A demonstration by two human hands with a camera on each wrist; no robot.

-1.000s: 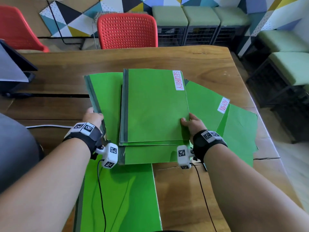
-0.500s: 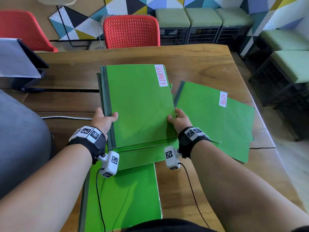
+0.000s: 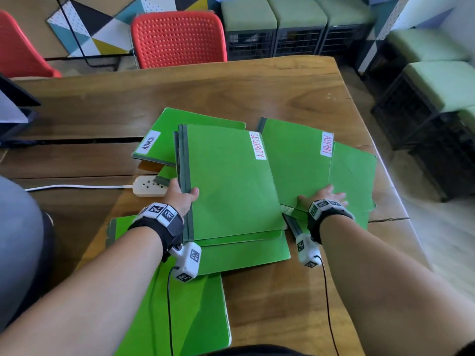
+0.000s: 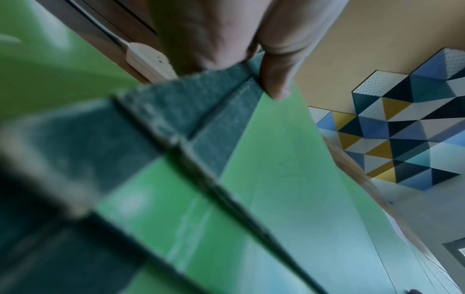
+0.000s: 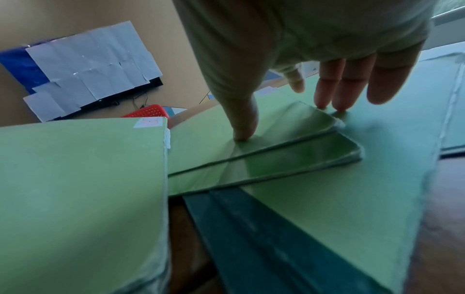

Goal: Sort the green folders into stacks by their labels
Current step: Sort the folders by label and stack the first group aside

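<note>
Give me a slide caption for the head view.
Left hand grips SECURITY folder; right hand presses ADMIN folder.

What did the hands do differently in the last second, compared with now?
The right hand let go of the SECURITY folder edge and moved right to press flat on the ADMIN folder. The SECURITY stack was lifted clear of a second ADMIN folder and a power strip that now show. The left hand still grips the SECURITY stack's spine.

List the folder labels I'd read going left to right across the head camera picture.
ADMIN label → SECURITY label → second ADMIN label.
</note>
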